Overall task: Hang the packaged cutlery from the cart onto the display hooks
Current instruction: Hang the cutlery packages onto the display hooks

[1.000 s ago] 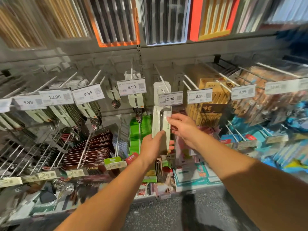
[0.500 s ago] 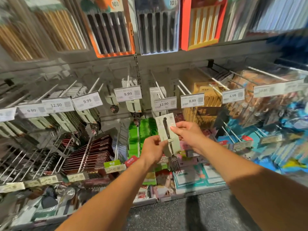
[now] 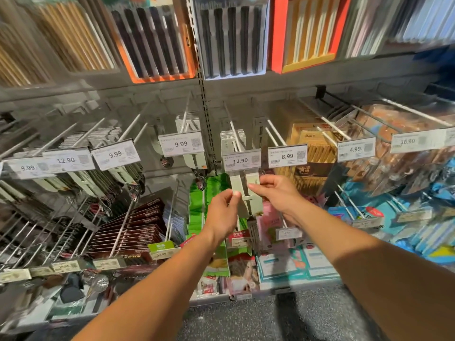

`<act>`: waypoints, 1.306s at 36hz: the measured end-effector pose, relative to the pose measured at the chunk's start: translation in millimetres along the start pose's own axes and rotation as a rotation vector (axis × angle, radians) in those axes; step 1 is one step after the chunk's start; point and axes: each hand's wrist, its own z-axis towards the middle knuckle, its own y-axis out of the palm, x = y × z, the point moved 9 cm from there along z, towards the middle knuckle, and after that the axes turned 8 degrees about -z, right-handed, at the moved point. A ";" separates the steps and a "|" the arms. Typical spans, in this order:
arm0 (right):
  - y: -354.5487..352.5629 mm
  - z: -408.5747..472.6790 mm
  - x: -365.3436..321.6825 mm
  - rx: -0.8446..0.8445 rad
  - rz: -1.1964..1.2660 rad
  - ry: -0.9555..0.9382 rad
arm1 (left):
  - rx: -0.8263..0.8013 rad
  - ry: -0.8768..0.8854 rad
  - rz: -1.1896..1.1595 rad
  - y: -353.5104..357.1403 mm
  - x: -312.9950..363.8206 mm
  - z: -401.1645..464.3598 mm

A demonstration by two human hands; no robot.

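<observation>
A packaged fork, a dark fork on a pale card, hangs upright just under the 12.90 price tag. My left hand pinches the card's left edge. My right hand pinches its right edge near the top. The card's top is hidden behind the tag, so I cannot tell whether it sits on the display hook. Several matching cards hang further back on that hook. The fork's tines stick out below the card. The cart is out of view.
Neighbouring hooks carry spoon packs on the left and wooden chopstick boxes on the right. Boxed chopstick sets fill the upper shelf. Lower hooks hold dark red chopstick packs and green packets. Speckled floor lies below.
Both hands have lifted the fork card from below the tag up against the 12.90 tag, and it now stands straighter. The camera has tilted slightly.
</observation>
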 end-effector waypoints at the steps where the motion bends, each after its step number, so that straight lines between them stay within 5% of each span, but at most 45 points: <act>1: 0.2 0.8 -1.5 0.001 0.004 -0.001 | 0.008 0.017 0.001 -1.3 2.0 0.3; 35: 8.9 5.3 5.5 0.036 0.050 0.082 | 0.071 0.057 0.141 -15.9 16.9 8.0; 43: -2.8 6.2 1.5 0.200 -0.147 0.021 | 0.083 -0.024 0.202 -14.1 14.0 29.5; 47: 13.7 5.3 -9.0 0.069 -0.216 -0.051 | 0.108 -0.055 0.240 -15.8 12.7 44.3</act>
